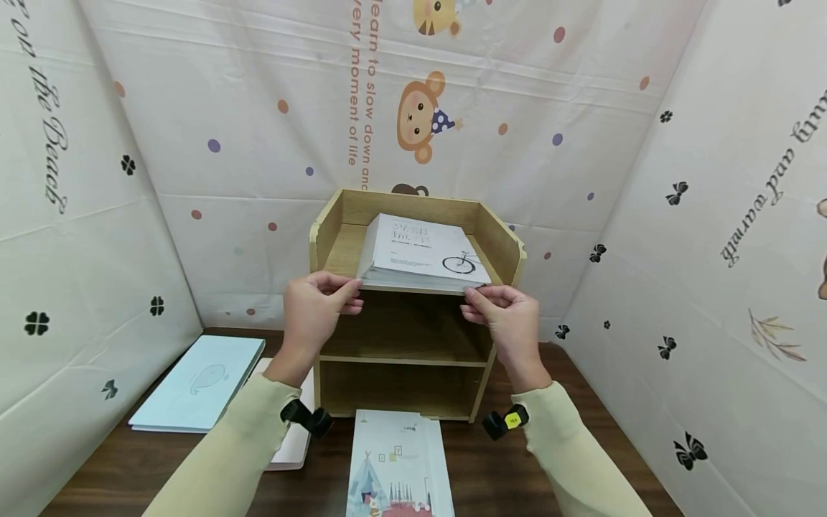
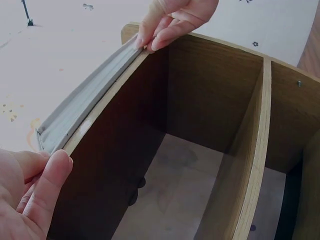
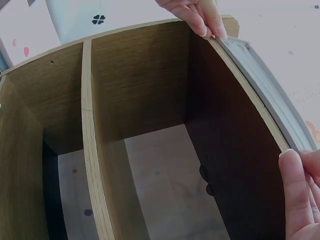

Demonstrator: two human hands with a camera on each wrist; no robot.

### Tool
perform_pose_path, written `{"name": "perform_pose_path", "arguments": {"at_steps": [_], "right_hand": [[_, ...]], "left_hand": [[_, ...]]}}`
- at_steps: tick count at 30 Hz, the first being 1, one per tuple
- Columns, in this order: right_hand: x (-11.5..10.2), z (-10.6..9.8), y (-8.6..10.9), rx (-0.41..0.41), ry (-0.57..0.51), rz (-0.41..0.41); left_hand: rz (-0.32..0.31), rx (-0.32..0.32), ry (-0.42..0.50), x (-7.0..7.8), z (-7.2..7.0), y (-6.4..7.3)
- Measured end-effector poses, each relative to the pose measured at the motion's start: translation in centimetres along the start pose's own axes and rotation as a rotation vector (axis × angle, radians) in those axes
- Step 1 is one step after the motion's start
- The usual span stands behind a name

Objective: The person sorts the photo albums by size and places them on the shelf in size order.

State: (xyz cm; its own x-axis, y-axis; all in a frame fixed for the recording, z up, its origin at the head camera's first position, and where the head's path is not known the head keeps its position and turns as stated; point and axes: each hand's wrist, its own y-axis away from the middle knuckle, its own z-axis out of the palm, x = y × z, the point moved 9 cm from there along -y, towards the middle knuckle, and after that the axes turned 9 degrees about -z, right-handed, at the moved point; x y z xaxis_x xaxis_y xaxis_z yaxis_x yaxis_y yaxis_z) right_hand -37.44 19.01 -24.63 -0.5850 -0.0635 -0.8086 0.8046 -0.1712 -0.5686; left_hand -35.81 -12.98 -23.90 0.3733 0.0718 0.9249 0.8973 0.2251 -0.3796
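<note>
A thick white book (image 1: 423,248) with a bicycle drawn on its cover lies flat on the top shelf of a wooden desk organizer (image 1: 403,352). My left hand (image 1: 316,316) pinches the book's front left corner with thumb and fingertips. At the front right corner, my right hand (image 1: 504,319) does the same. Both wrist views show the book's front edge (image 2: 90,95) running along the shelf's edge, fingertips at each end. The book's underside is hidden.
A light blue book (image 1: 200,384) with a whale drawing lies at the left, overlapping a white book (image 1: 291,449) partly behind my left arm. An illustrated book (image 1: 400,463) lies in front of the organizer on the dark wooden table (image 1: 517,467). Printed cloth walls (image 1: 258,143) stand around.
</note>
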Motion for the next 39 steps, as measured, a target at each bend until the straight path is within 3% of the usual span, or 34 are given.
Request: {"name": "perform_pose_path", "arguments": {"at_steps": [11,19,28,39], "right_hand": [[0.1,0.1,-0.1,0.025,-0.007,-0.015],[0.2,0.3,0.0,0.032,-0.037,-0.011],[0.5,0.0,0.9,0.047,-0.039,0.003],[1.6,-0.1,2.7,0.024,-0.044,0.052]], "left_hand": [[0.085,0.029,-0.055,0.4,0.0,0.1],[0.134,0.034,-0.028,0.6,-0.1,0.2],[0.093,-0.01,0.008,-0.3,-0.2,0.6],[0.035,-0.085,-0.098,-2.1,-1.5,2.6]]}}
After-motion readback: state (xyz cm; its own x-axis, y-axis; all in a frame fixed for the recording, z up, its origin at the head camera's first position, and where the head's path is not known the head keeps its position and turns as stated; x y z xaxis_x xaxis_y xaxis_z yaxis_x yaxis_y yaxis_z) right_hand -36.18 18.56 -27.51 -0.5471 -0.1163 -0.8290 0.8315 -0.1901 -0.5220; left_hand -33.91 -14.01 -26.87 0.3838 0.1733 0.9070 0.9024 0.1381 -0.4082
